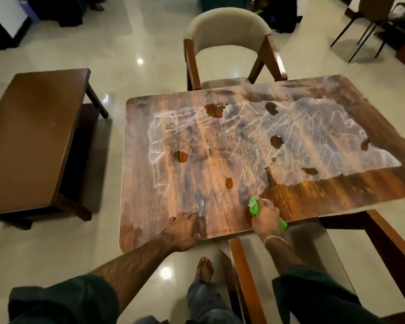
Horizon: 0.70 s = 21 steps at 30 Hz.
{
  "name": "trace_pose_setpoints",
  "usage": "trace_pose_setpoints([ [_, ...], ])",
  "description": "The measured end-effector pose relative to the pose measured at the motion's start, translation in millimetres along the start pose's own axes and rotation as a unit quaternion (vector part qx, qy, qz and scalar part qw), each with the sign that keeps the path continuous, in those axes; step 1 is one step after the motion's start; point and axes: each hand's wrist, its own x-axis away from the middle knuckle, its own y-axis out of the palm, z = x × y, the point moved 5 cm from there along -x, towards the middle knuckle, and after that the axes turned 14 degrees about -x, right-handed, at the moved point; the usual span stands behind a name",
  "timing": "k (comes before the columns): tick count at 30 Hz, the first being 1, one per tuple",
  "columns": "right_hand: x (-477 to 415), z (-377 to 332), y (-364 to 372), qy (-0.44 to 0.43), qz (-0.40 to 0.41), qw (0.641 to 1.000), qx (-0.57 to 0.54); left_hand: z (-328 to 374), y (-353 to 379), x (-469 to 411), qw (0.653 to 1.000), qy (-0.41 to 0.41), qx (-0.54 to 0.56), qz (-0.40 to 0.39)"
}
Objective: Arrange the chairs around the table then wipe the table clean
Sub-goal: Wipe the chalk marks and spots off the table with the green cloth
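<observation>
**Soft cloth, hard table: wiping has begun at the near edge**

The cloth (254, 205) is green, small and bunched, and it lies on the table (150, 127) close to the near edge. The right hand (265, 218) covers most of it, with the fingers curled around the bundle and pressing it down. The left hand (182, 229) rests flat on the top near the same edge, its fingers fairly straight and holding nothing (it looks like a support for the body).

The cloth seems light and limp, so it is better held as a wad under the palm, not by one corner. The table top looks stiff, glossy and probably slippery where it is wet. A white film (325, 136) and dark spots (214, 109) cover the middle and the far part, while a strip beside the cloth appears clean.

The far chair (227, 26) stands tucked in at the opposite side. The near chair (243, 272) is beside the person's leg. Both look heavy, and their wooden arms would give a good hold.
</observation>
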Motion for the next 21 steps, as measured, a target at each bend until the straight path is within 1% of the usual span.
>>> trace_pose_setpoints([
  [2,-2.8,-6.4,16.0,0.008,-0.04,0.998,0.046,-4.7,-6.4,-16.6,1.0,0.014,-0.002,-0.012],
  [4,-0.9,-6.9,28.2,0.001,-0.061,0.994,0.089,-8.4,-13.0,-30.3,1.0,0.024,-0.006,-0.018],
  [8,14.9,9.4,29.7,-0.086,-0.114,0.98,0.141,-19.0,-22.3,-57.3,0.999,0.045,0.001,-0.016],
  [9,17.3,16.8,23.4,-0.093,-0.112,0.979,0.142,-21.8,-22.8,-61.6,0.999,0.049,-0.001,-0.018],
  [10,12.6,24.7,16.4,-0.079,-0.094,0.983,0.137,-24.4,-25.4,-67.1,0.998,0.054,-0.006,-0.016],
  [13,-17.2,25.5,3.0,0.018,-0.035,0.991,0.127,-33.2,-30.1,-77.4,0.998,0.06,-0.024,-0.021],
  [14,-24.1,19.0,4.4,0.036,-0.035,0.991,0.125,-36.3,-29.5,-79.6,0.997,0.06,-0.032,-0.026],
  [15,-27.8,11.9,8.9,0.037,-0.042,0.991,0.122,-40.7,-27.2,-82.4,0.997,0.059,-0.041,-0.033],
  [16,-26.9,6.5,14.4,0.018,-0.054,0.991,0.124,-44.3,-25.0,-84.6,0.996,0.059,-0.052,-0.037],
  [19,-5.4,14.9,22.6,-0.092,-0.1,0.981,0.137,-49.9,-18.6,-89.6,0.994,0.067,-0.082,-0.029],
  [20,1.7,24.1,20.3,-0.111,-0.109,0.979,0.135,-50.5,-17.6,-89.7,0.993,0.071,-0.089,-0.026],
  [21,4.3,32.2,15.9,-0.11,-0.109,0.98,0.123,-51.4,-16.6,-89.6,0.992,0.074,-0.099,-0.023],
])
